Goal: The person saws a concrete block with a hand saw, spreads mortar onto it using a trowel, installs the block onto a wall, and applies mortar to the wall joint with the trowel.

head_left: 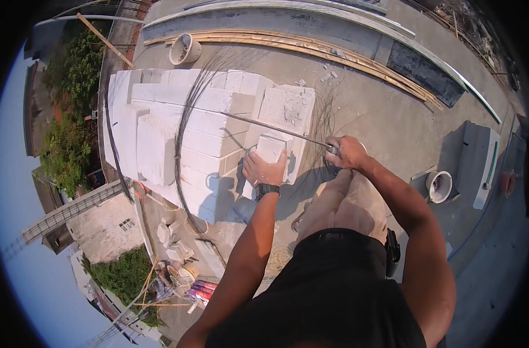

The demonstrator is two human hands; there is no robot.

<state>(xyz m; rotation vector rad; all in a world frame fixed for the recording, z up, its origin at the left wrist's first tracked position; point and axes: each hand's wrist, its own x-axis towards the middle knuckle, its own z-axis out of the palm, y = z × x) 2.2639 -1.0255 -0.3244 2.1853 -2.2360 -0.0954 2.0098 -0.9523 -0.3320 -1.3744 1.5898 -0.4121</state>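
My right hand point(347, 152) is closed around the grip of a handsaw point(276, 127). Its long, thin blade is seen nearly edge-on and reaches left across the white blocks. Under my left hand point(265, 170) is a small white block point(273, 147), gripped between thumb and fingers; a dark watch is on that wrist. The small block rests on a larger white block point(299, 104) whose top is strewn with crumbs. The blade passes just beyond the small block; whether it touches is unclear.
A stack of white blocks point(209, 148) fills the left side, with dark thin rods point(186, 116) across it. Buckets stand at the far side point(185, 50) and at right point(439, 186). Long wooden strips point(287, 46) lie beyond. Bags point(202, 292) are at lower left.
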